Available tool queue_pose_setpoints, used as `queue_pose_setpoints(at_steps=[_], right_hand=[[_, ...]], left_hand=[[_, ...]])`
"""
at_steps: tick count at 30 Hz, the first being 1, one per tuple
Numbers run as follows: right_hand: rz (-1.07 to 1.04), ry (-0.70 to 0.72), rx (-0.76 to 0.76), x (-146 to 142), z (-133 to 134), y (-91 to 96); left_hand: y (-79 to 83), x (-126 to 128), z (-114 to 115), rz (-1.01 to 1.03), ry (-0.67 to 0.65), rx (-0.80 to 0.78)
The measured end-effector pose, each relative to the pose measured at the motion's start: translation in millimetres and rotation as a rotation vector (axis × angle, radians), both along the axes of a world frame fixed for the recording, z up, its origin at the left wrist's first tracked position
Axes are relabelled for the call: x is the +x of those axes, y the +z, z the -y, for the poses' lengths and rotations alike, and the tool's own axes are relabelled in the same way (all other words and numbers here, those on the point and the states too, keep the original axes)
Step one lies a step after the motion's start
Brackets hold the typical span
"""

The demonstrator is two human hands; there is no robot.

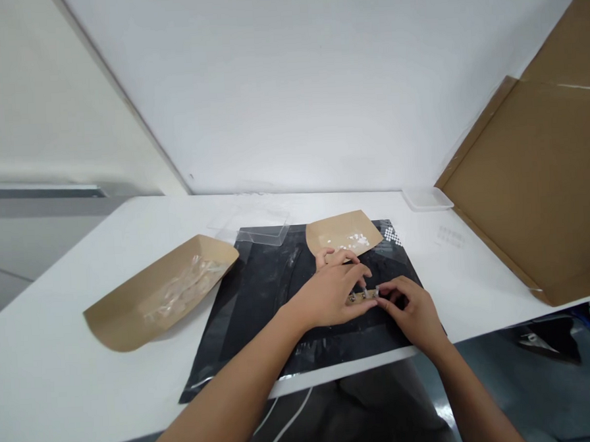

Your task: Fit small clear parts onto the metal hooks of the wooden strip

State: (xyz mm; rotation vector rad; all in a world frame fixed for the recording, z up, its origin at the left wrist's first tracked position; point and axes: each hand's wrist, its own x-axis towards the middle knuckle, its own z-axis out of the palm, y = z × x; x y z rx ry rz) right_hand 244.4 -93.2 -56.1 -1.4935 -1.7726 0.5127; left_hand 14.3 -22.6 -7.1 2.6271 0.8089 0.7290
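Two hands are closing on a small tan strip (363,296) studded with shiny metal bits, too small to make out clearly. The strip is sitting just above the black mat (263,282), near the mat's middle, held between both hands. The left hand (331,295) is curving over the strip's left end and pinching it narrowly, while the right hand (411,310) is gripping its right end with bent fingers. The mat is lying on a white table (60,365). Just beyond the hands, a brown paper tray (342,235) is resting on the mat's far edge, holding small white bits. Further left, a larger brown paper tray (155,294) is sitting on the table, holding clear plastic pieces. A clear plastic box (260,226) is standing beside the mat's far corner, and a white plastic tray (426,198) is resting against a flat cardboard sheet (531,189) on the right.
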Motion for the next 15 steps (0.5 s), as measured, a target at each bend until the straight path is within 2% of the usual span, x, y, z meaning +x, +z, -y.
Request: queue_pose_setpoints(at_steps=[5, 15], right_hand=[[0.068, -0.026, -0.029, -3.0, -2.7, 1.7], [0.018, 0.001, -0.039, 4.5, -9.4, 0.1]], left_hand=[[-2.3, 1.1, -0.9, -0.052, -0.029, -0.011], [-10.4, 4.7, -1.6, -0.126, 0.007, 0.008]])
